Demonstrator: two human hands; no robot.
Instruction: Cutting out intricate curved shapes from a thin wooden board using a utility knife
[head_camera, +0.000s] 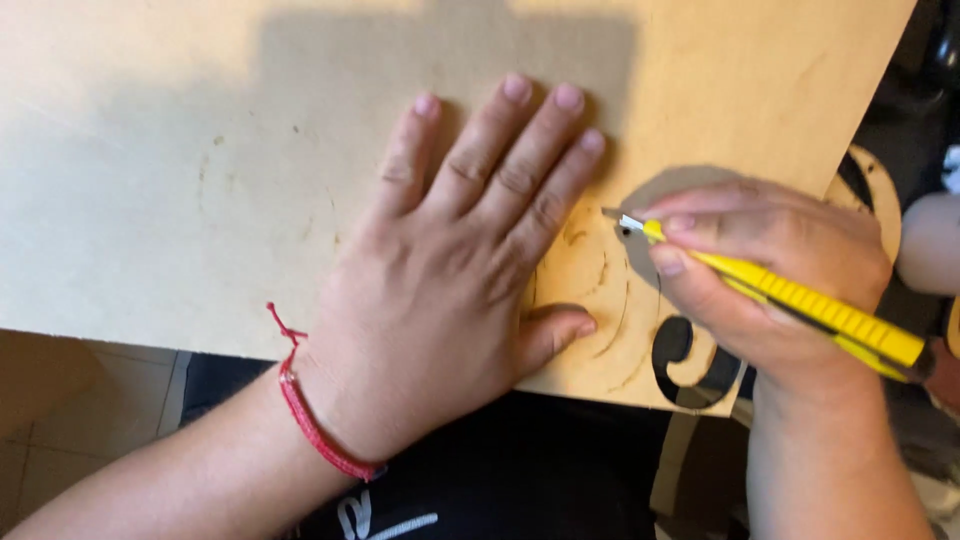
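The left hand (455, 270) lies flat on the board (180, 170), palm down. Its fingers (500, 150) are stretched out and a little spread, and they grasp nothing; they only press on the wood. The thumb (555, 330) points to the right, close to the near edge of the board. A red cord (310, 420) is tied around the left wrist.

The right hand (760, 280) is clenched around a yellow knife (800, 305). The thumb and the first fingers pinch it near the front, and the yellow handle runs back over the hand toward the lower right. The short metal blade (628, 222) sticks out just in front of these fingertips and its tip touches the board, just to the right of the left fingertips and above the left thumb.

Between the left thumb and the right fingers there are thin curved lines (605, 300) in the wood. Just below the right fingers, at the corner of the board, there is a curved hole (672, 350), cut through, and it looks dark. Under the board there is dark cloth (520, 470).
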